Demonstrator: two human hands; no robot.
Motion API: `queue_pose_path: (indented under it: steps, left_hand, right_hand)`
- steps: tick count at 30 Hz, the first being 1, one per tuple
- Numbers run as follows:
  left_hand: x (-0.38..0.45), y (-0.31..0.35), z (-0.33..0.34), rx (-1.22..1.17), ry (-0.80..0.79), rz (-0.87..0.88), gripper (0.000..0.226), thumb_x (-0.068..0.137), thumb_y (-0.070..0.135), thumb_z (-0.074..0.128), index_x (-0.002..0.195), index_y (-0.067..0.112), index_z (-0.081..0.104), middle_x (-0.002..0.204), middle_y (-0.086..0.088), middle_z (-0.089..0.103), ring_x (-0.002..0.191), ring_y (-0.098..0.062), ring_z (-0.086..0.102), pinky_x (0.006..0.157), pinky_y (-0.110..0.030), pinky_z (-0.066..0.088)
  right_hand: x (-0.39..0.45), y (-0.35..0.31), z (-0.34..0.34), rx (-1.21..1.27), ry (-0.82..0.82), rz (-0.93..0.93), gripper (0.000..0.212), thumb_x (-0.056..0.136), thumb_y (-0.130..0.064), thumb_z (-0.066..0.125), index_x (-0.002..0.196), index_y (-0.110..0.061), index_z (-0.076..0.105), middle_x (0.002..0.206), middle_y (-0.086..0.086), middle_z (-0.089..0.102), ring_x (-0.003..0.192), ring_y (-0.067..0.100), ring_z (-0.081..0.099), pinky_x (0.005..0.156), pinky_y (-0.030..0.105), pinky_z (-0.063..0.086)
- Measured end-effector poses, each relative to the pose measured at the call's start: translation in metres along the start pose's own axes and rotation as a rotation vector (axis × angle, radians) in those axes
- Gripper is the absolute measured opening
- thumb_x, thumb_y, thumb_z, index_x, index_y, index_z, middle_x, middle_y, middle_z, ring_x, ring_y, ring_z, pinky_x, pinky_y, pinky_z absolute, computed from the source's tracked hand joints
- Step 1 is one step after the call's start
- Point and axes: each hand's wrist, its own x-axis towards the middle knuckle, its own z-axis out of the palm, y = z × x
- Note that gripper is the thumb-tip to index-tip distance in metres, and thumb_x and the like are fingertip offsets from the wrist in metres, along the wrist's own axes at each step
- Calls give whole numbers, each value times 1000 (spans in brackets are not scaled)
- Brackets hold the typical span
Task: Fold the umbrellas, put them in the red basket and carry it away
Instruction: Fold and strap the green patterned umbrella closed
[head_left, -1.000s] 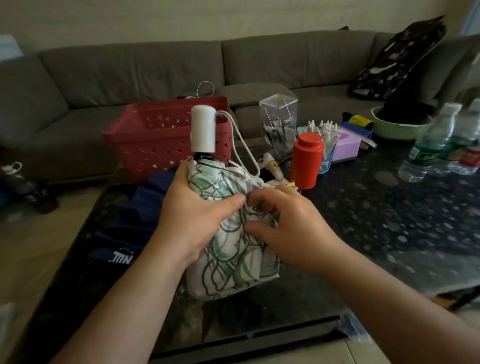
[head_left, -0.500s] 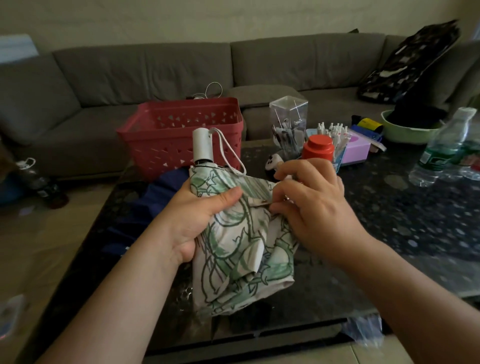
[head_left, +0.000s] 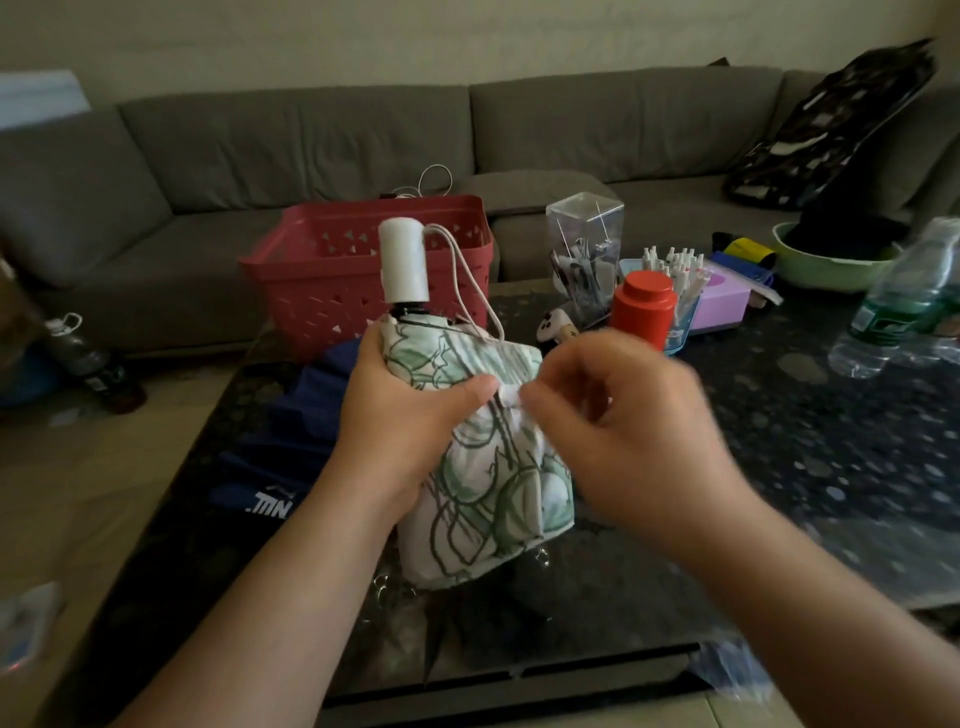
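Umbrella: white with green leaves, upright over near table, handle up.
Left hand: wrapped around folded cloth.
Right hand: blurred, fingertips pinching small strap at umbrella's middle.
Basket: red, far side, behind umbrella.
Blue umbrella: lying left.

Grey sectional sofa set along pale plain wall, wrapping round at both ends. Dark speckled glossy table placed in front. Light beige floor seen at left. Room dimly lit.
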Motion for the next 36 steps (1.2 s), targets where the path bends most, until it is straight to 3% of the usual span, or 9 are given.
queue_pose_path:
  steps: [3,5,7,11,17,23,28,32,36]
  left_hand:
    - [-3,1,6,22,84,53,78,68,14,98,131,34,57,109,9,77,95,-9,77,83,-45,66]
    - [-5,3,12,-19,103,50,79,68,15,98,132,33,56,110,8,76,95,-10,78,83,-46,66]
    - [-9,5,17,-73,91,41,82,64,19,98,133,33,54,113,7,75,97,-11,77,84,-46,66]
    - [-19,15,26,-141,52,84,91,53,44,88,137,40,53,118,11,74,104,-9,76,89,-43,64]
    - [-25,34,25,-278,30,100,82,69,61,71,145,39,49,123,11,73,107,-9,75,90,-35,64]
    - [-24,22,26,-209,-6,108,48,91,25,80,122,34,44,120,4,70,99,-5,76,83,-30,64]
    - [-27,10,34,54,-50,198,89,83,61,77,156,41,30,148,7,56,126,-7,64,104,-37,57]
    - [-38,14,41,82,-45,234,99,98,43,70,163,50,-5,153,15,52,125,6,61,105,-21,52]
    - [-27,17,29,62,-54,232,77,102,30,68,161,47,21,133,23,62,110,13,65,100,-26,57]
  right_hand:
    - [-10,1,25,62,-275,116,52,88,-65,57,133,-38,60,124,-19,57,115,1,55,96,27,48]
    - [-14,13,38,-8,-431,126,81,91,-74,48,160,-36,31,161,-17,35,150,11,32,122,38,33]
    - [-14,18,44,68,-519,171,88,95,-71,51,166,-36,12,170,-18,20,156,7,19,128,36,23]
    - [-15,12,50,441,-500,258,74,92,-61,68,150,-64,24,142,-28,59,130,-9,53,110,27,45]
    - [-14,3,52,831,-343,261,71,92,-13,79,152,-33,45,140,-8,67,132,13,62,114,46,46]
    - [-12,0,50,636,-201,229,66,90,-24,82,144,-42,50,130,-18,70,121,2,66,104,37,55]
    - [-9,-2,43,90,-80,157,92,89,-46,74,162,-39,18,147,-12,49,130,8,53,102,37,53]
    - [-17,-5,58,-289,-70,-14,92,97,-44,62,165,-12,9,147,4,39,123,28,50,99,45,52]
    - [-26,-8,61,8,-97,-53,112,80,-32,74,166,-13,6,144,3,40,127,23,47,105,42,50]
